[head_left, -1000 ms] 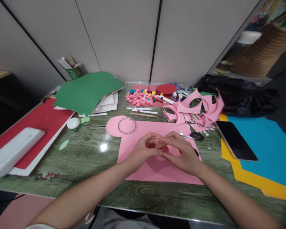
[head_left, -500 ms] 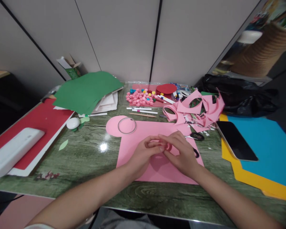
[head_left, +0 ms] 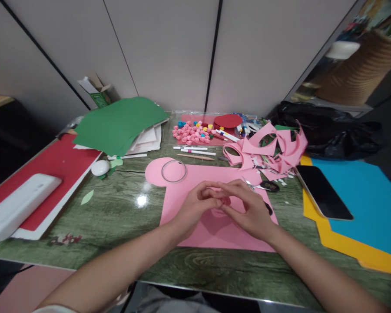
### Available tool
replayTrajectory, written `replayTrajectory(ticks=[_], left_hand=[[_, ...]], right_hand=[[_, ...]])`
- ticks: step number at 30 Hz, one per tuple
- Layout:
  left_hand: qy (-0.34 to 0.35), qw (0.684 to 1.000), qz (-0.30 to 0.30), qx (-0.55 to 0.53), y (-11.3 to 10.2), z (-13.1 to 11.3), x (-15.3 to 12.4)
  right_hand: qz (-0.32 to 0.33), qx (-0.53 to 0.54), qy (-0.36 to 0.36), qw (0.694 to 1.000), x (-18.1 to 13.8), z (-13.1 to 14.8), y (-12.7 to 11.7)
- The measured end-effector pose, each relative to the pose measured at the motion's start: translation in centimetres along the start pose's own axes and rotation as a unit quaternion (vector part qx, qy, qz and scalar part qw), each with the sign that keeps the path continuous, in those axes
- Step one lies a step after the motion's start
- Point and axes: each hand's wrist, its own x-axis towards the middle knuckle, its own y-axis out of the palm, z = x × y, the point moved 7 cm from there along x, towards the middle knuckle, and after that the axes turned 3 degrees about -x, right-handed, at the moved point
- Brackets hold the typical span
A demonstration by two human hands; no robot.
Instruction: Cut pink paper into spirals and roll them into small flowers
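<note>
My left hand (head_left: 198, 206) and my right hand (head_left: 249, 208) meet above a pink paper sheet (head_left: 195, 237). Between their fingertips is a small piece of curled pink paper (head_left: 226, 201), pinched from both sides and mostly hidden by the fingers. Scissors (head_left: 269, 186) lie beside my right hand, partly covered by it. Left of the sheet's top edge a metal ring (head_left: 173, 181) rests across a pink paper circle (head_left: 154, 172) and the sheet.
Pink paper offcuts (head_left: 263, 145) pile up behind the scissors. A clear tray (head_left: 177, 114) holds small pink balls. Pens (head_left: 195, 152) lie before it. A phone (head_left: 324, 191) rests on coloured sheets at right; green paper (head_left: 117, 121) and a white device (head_left: 22, 206) are at left.
My fingers have shifted slightly around the curled pink paper, and my right fingers bend more. More of the scissors' blades shows now. The other things stay in place.
</note>
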Motion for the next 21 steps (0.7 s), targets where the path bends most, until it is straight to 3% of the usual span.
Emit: replayTrajectory(ticks=[8,17,21], left_hand=[[-0.002,1.0,-0.007,-0.017,0.04,0.0,0.0],[-0.012,1.0,-0.016,0.008,-0.15,0.18,-0.04],[-0.014,1.0,-0.003,0.02,-0.01,0.2,-0.09]], right_hand=[[-0.029,-0.04,-0.013,0.999,-0.02,0.06,-0.38],[-0.02,-0.031,-0.018,0.999,-0.01,0.38,-0.38],[0.017,-0.032,-0.022,0.999,-0.08,0.22,0.15]])
